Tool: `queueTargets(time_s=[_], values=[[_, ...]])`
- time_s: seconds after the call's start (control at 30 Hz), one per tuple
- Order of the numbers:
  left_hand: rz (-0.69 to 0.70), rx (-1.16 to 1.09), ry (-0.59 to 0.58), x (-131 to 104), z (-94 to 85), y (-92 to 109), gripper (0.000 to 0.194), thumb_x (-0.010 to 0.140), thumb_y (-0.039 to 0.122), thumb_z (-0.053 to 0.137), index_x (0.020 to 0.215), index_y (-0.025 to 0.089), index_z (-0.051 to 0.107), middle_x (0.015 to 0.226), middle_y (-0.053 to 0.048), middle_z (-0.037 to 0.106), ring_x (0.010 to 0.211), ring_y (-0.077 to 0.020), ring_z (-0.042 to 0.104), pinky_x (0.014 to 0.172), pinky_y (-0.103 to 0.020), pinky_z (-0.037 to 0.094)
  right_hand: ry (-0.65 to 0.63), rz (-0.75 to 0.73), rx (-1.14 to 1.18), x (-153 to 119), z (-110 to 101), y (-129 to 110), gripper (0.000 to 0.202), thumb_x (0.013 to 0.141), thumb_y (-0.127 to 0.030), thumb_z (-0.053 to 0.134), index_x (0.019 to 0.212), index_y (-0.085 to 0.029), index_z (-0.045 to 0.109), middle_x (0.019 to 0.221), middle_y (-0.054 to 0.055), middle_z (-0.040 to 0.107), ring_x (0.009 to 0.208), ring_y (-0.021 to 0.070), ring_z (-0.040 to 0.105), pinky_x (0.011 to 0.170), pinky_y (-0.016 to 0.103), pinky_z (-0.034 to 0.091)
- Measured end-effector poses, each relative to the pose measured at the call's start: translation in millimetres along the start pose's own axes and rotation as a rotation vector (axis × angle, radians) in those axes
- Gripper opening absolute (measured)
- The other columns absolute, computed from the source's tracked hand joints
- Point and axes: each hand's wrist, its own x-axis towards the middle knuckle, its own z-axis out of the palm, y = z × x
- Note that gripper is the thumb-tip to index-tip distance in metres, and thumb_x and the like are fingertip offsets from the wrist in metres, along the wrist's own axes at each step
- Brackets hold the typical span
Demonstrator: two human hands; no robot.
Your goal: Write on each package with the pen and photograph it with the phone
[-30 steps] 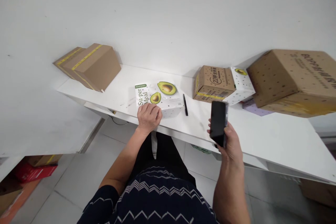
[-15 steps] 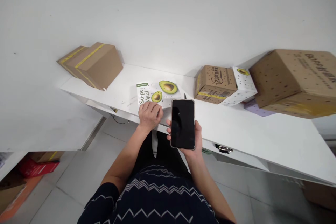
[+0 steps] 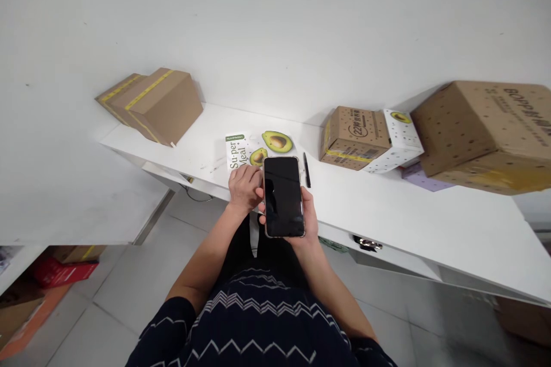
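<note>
Head view: the right hand (image 3: 306,219) wraps its fingers around a black phone (image 3: 282,196), gripping it by the sides with the dark screen facing up. The phone's long axis runs from the person's body toward the wall, its top end over the near part of a white avocado box (image 3: 258,152). That box lies flat on the white shelf (image 3: 430,212) and reads "Su-per Meal" beside two avocado pictures, with a small green label at its corner too small to read. The left hand (image 3: 244,186) rests curled on the box's near edge, fingers pressed down on it, just beside the phone. A black pen (image 3: 306,169) lies right of the box, pointing toward the wall. Farther right, a small brown carton (image 3: 353,136) printed "22" sits touching a white dotted box (image 3: 400,133), then a large brown carton (image 3: 482,132) with blurred lettering. A taped carton (image 3: 150,104) sits at the shelf's left end. Bare shelf lies open between pen and cartons, and along the near edge to the right.
</note>
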Motion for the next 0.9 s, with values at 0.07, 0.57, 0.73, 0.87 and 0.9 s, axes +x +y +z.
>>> queueTargets(time_s=[0.07, 0.57, 0.73, 0.87, 0.9], values=[[0.002, 0.006, 0.024, 1, -0.1, 1, 0.029, 0.099, 0.024, 0.042, 0.079, 0.024, 0.063, 0.085, -0.005, 0.073, 0.08, -0.0204, 0.061, 0.07, -0.037, 0.038, -0.021, -0.009, -0.008, 2, 3, -2, 0.067, 0.089, -0.066, 0.041, 0.132, -0.018, 0.058, 0.129, 0.016, 0.068, 0.102, 0.0295, 0.07, 0.088, 0.052, 0.057], [-0.065, 0.035, -0.04, -8, 2.4, -4, 0.024, 0.098, 0.023, 0.042, 0.087, 0.023, 0.063, 0.077, -0.006, 0.064, 0.077, -0.0215, 0.058, 0.069, -0.035, 0.042, -0.044, 0.052, -0.004, 8, 7, 11, 0.066, 0.087, -0.063, 0.04, 0.129, -0.015, 0.06, 0.126, 0.017, 0.069, 0.084, 0.025, 0.07, 0.08, 0.049, 0.058], [-0.06, 0.01, 0.019, -5, 0.8, -3, 0.027, 0.102, 0.026, 0.037, 0.09, 0.022, 0.061, 0.075, -0.005, 0.062, 0.074, -0.0206, 0.058, 0.067, -0.035, 0.043, -0.102, 0.043, 0.001, 12, 7, 11, 0.066, 0.087, -0.063, 0.04, 0.127, -0.015, 0.06, 0.125, 0.016, 0.069, 0.086, 0.0254, 0.07, 0.08, 0.049, 0.058], [-0.074, -0.007, -0.005, -9, 3.1, -2, 0.022, 0.103, 0.025, 0.04, 0.097, 0.021, 0.061, 0.08, -0.006, 0.063, 0.081, -0.0202, 0.06, 0.07, -0.036, 0.045, -0.119, 0.072, -0.004, 15, 7, 12, 0.068, 0.085, -0.066, 0.04, 0.128, -0.017, 0.059, 0.122, 0.015, 0.07, 0.094, 0.0289, 0.069, 0.08, 0.052, 0.058], [-0.084, -0.008, -0.021, -11, 4.4, -3, 0.021, 0.103, 0.024, 0.04, 0.097, 0.02, 0.06, 0.081, -0.005, 0.064, 0.083, -0.0201, 0.061, 0.072, -0.036, 0.045, -0.121, 0.078, 0.0, 16, 7, 12, 0.068, 0.085, -0.066, 0.04, 0.127, -0.017, 0.059, 0.121, 0.015, 0.07, 0.095, 0.0292, 0.069, 0.081, 0.052, 0.058]])
